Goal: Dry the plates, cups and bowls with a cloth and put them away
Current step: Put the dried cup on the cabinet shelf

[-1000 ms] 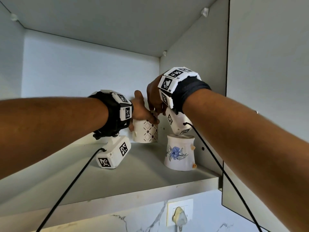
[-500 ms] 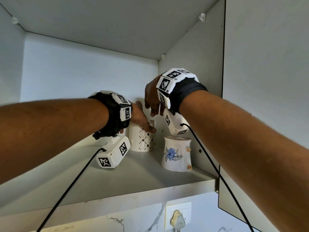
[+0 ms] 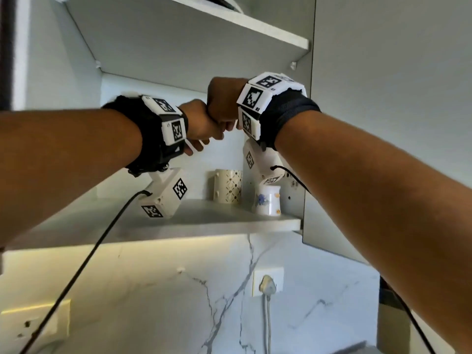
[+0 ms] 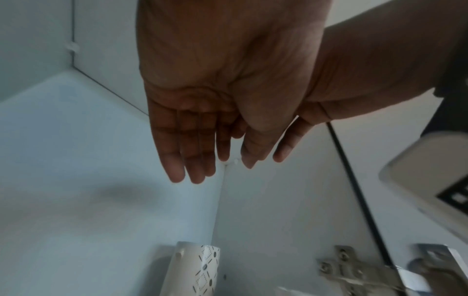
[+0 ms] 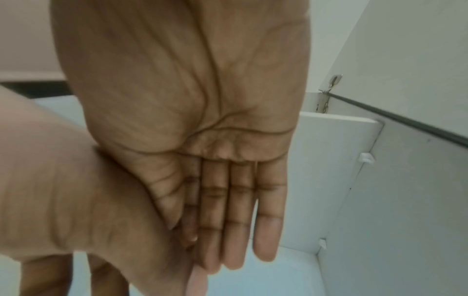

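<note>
Two empty hands, left hand [image 3: 201, 123] and right hand [image 3: 222, 103], fingers straight and touching each other, hover above two upturned cups, patterned cup [image 3: 227, 185] and floral cup [image 3: 267, 200], at the shelf's [image 3: 204, 221] back right corner; a trailing cable [image 3: 84, 261] might snag them.

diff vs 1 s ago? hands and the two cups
The left hand let go of the patterned cup and lifted clear; it is now open and empty. The right hand rose with it, also open. The camera view dropped, showing more wall below the shelf. The patterned cup and the flower cup stay inverted on the shelf.
</note>
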Demonstrator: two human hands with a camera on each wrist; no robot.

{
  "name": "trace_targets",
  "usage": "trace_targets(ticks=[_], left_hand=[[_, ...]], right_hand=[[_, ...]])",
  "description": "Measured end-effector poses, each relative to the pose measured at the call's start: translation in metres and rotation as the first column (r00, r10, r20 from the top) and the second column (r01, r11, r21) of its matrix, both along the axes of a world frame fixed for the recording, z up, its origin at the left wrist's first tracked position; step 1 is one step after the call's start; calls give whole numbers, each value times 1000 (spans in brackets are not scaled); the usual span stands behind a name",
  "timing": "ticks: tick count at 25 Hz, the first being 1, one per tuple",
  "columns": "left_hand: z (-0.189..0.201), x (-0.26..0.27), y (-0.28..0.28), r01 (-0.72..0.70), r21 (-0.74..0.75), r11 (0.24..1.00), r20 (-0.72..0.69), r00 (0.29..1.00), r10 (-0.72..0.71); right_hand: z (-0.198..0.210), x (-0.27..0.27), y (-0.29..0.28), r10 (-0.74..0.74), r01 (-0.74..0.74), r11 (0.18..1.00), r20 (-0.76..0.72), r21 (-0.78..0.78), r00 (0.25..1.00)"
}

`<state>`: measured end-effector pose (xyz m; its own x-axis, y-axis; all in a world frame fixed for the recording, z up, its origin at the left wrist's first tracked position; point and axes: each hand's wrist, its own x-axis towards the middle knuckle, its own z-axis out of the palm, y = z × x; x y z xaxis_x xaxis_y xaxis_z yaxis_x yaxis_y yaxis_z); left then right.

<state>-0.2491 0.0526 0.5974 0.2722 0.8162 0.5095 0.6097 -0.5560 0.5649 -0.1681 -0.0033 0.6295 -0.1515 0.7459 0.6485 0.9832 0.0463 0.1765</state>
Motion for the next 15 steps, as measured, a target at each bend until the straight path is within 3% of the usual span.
trace_targets(ticks=[3, 6, 8, 10, 13, 15], left_hand=[[-28, -24, -35, 31, 40, 999, 4, 1000, -31], [-78, -41, -66, 55, 102, 993, 22, 998, -58], [-128, -59, -89, 102, 131, 986, 6, 995, -103], [-180, -82, -114, 175, 127, 976, 9, 984, -177], [-254, -113, -141, 281, -39, 959, 61, 959, -278], [-316, -132, -154, 346, -219, 912, 124, 937, -326]], right_hand=[[-30, -18, -33, 13, -11, 998, -38, 56, 999], [-87, -27, -59, 69, -49, 988, -132, 145, 989], [-143, -39, -72, 201, -156, 972, -270, 178, 942], [-205, -53, -85, 349, -278, 935, -433, 222, 831], [-301, -66, -110, 383, -232, 918, -574, 320, 724], [-366, -85, -129, 290, -212, 957, -664, 198, 689]])
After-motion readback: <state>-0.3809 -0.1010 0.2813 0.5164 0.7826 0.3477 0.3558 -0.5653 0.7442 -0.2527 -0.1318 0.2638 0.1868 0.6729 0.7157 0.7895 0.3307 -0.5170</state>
